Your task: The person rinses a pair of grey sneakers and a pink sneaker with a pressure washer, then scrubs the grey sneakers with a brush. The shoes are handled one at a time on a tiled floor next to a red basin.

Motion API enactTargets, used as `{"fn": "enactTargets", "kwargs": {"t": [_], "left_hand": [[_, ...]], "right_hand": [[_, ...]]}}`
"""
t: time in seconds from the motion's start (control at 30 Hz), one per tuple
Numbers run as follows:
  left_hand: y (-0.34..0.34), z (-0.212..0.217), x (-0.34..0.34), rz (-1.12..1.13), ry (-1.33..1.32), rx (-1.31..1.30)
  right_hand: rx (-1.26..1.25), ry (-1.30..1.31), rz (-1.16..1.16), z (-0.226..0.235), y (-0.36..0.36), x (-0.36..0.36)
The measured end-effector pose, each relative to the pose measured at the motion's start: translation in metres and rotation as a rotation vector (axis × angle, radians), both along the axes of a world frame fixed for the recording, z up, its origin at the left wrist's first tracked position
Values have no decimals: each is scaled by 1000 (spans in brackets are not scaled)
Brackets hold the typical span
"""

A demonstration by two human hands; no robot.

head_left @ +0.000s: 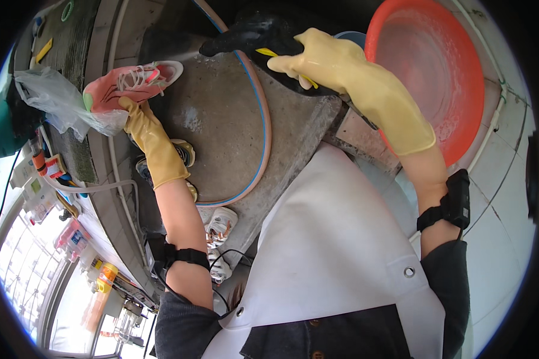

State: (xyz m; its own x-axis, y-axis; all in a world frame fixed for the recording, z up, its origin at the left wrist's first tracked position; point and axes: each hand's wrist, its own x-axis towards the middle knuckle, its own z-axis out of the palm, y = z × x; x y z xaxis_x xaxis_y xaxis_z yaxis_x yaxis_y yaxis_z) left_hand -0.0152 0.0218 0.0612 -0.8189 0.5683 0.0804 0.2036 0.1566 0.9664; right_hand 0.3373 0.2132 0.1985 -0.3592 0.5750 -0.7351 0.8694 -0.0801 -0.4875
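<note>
My left hand (pixel 153 140), in a yellow rubber glove, is closed on a pink sneaker (pixel 126 87) with pale laces. The shoe is held up at the left, its white-edged opening toward the middle. My right hand (pixel 326 60), in a paler yellow glove, grips a black spray gun (pixel 251 37) with yellow parts. Its nozzle points left at the sneaker, and a faint mist shows between the two. Part of the gun's handle is hidden behind my fingers. Clear plastic (pixel 63 99) hangs right beside the sneaker's toe.
A large red basin (pixel 470 78) with whitish residue inside stands at the right. The tan hose (pixel 265 131) with a blue stripe curves over the concrete slab (pixel 221 107). White shoes (pixel 220 227) and darker shoes (pixel 184 152) sit below. Bottles (pixel 106 277) line the left side.
</note>
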Motion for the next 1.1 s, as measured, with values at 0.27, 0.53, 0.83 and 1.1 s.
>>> {"fn": "enactTargets", "kwargs": {"t": [0.27,0.53,0.83,1.1], "left_hand": [[-1,3,-7,-37,-142,97],[-3,-14,-19,11,-164,192],[-5,-16,-24,102,-151,138],[-2,-15,-23,78,-184,121]], "right_hand": [[0,72,136,8,-1,0],[6,134,204,-7,11,-13],[-176,260,213,-20,42,-24],[-361,333,132,-53,55,-33]]}}
